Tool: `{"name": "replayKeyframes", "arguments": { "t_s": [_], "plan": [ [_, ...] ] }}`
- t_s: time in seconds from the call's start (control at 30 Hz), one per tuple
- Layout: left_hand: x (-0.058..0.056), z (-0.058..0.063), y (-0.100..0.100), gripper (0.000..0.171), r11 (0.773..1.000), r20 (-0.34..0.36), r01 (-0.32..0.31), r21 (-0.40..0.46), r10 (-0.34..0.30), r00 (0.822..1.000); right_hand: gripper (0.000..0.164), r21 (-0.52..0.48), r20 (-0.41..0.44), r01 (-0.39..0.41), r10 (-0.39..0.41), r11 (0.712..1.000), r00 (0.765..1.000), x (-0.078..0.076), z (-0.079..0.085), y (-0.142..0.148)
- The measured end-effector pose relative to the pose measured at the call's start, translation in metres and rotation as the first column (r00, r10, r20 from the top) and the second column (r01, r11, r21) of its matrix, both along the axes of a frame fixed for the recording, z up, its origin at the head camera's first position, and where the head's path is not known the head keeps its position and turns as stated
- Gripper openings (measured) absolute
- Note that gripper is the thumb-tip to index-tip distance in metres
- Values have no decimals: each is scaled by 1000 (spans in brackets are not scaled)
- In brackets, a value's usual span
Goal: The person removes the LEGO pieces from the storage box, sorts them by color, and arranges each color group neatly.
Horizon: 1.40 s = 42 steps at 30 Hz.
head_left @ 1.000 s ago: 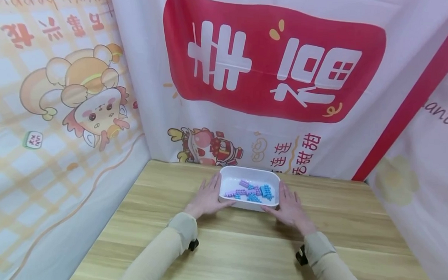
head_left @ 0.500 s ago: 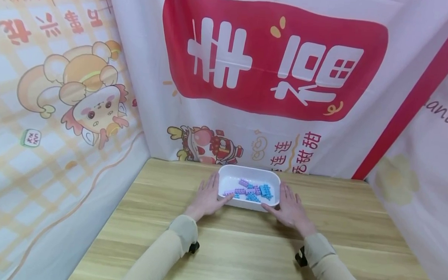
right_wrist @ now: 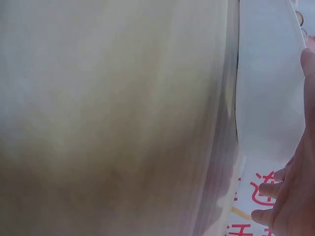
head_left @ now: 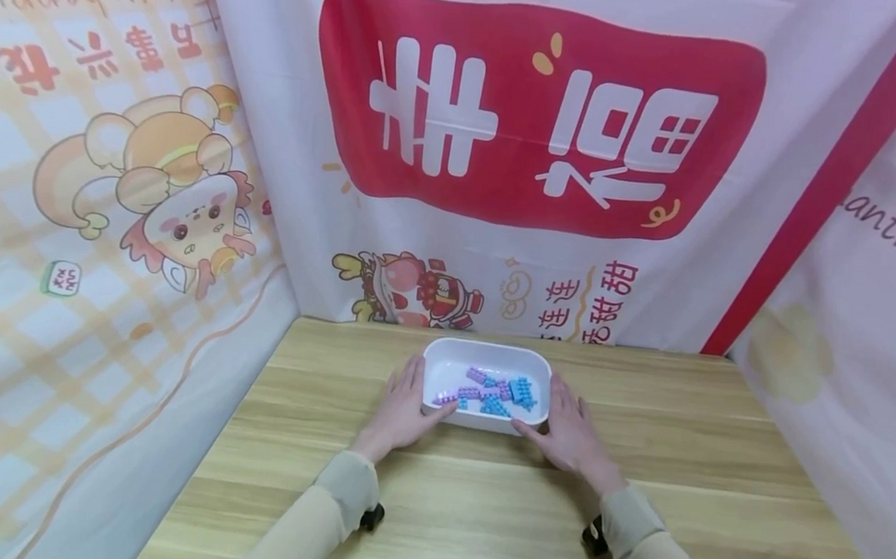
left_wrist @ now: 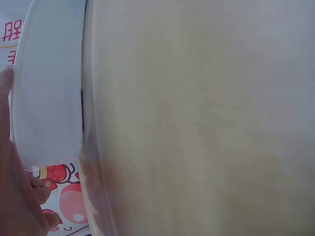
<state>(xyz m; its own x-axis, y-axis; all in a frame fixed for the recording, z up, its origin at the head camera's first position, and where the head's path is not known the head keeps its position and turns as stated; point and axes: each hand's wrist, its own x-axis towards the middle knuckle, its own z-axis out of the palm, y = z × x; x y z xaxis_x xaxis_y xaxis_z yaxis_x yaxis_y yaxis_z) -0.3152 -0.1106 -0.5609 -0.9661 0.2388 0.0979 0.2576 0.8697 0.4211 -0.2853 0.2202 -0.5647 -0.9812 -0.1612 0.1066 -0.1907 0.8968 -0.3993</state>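
A white plastic box (head_left: 479, 422) with rounded corners stands on the wooden table, near its back edge. Inside lie several building bricks, purple ones (head_left: 469, 392) and blue ones (head_left: 521, 392), mostly toward the front and right. My left hand (head_left: 403, 409) grips the box's left end, its thumb at the front rim and its fingers along the side. On the opposite end my right hand (head_left: 572, 428) holds it in the same way. Both wrist views show the box's smooth outer wall (left_wrist: 49, 93) beside the thumb; the bricks are hidden there.
The wooden tabletop (head_left: 468, 514) spreads in front of the box and to both sides. Behind it hangs a printed cloth (head_left: 272, 180) with a red panel, and more cloth closes off the left (head_left: 116, 315) and right (head_left: 857, 372).
Held between both hands, the box has come a little toward me and slightly left in the head view. The bricks inside keep about the same arrangement.
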Motion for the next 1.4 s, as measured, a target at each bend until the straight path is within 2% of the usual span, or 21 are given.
{"name": "replayKeyframes", "arguments": {
  "t_s": [0.17, 0.43, 0.67, 0.93, 1.1, 1.2, 1.27, 1.33, 1.4],
  "plan": [
    [13, 2, -8, 119, 1000, -9, -14, 25, 14, 1000, 129, -21, 3, -7, 7, 1000, 1000, 9, 2, -9],
    [29, 3, -17, 120, 998, 23, -35, 45, 34, 999, 128, -53, -5, -20, 19, 998, 1000, 21, -1, -19],
    [35, 4, -22, 117, 998, 16, -35, 54, 34, 999, 126, -73, -19, -21, 20, 997, 1000, 29, -2, -25],
    [44, 2, -28, 119, 997, 41, -47, 56, 44, 998, 127, -92, 4, -25, 26, 995, 1000, 37, -4, -34],
    [47, 2, -28, 119, 997, 49, -54, 52, 52, 997, 126, -49, 32, -12, 14, 999, 999, 43, 6, -35],
    [50, 2, -27, 120, 997, 59, -51, 59, 47, 997, 118, -13, 16, -20, 21, 1000, 1000, 45, 19, -38],
    [51, 3, -26, 119, 997, 67, -52, 65, 48, 997, 106, -16, -36, -61, 61, 998, 998, 44, 28, -43],
    [51, 4, -25, 119, 996, 69, -57, 74, 52, 996, 92, -24, -109, -124, 120, 992, 987, 39, 36, -49],
    [51, 5, -23, 118, 995, 66, -60, 76, 55, 996, 80, -27, -178, -194, 186, 981, 966, 30, 41, -57]
  ]
}}
